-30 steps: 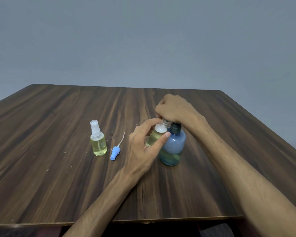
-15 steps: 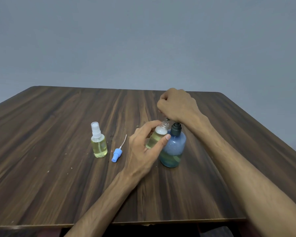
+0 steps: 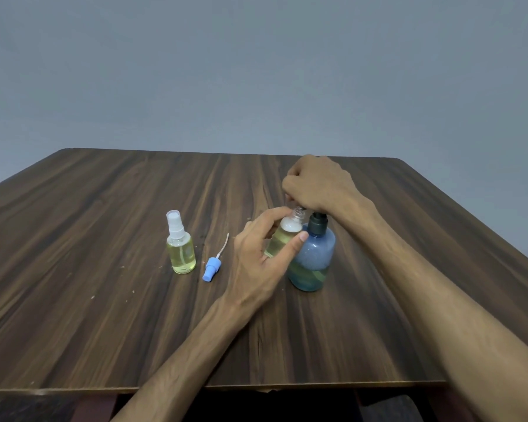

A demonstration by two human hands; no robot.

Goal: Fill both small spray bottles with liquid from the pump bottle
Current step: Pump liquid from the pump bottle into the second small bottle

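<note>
Two small clear spray bottles of yellow liquid are on my dark wood-grain table (image 3: 104, 300): the capped spray bottle (image 3: 180, 248) stands at left, then one loose blue sprayer cap (image 3: 211, 268) with its thin tube lies flat. My left hand (image 3: 262, 263) pinches the open spray bottle (image 3: 282, 239), tilted against the one round blue pump bottle (image 3: 313, 257). Above it, my right hand (image 3: 317, 184) is curled over the pump head.
</note>
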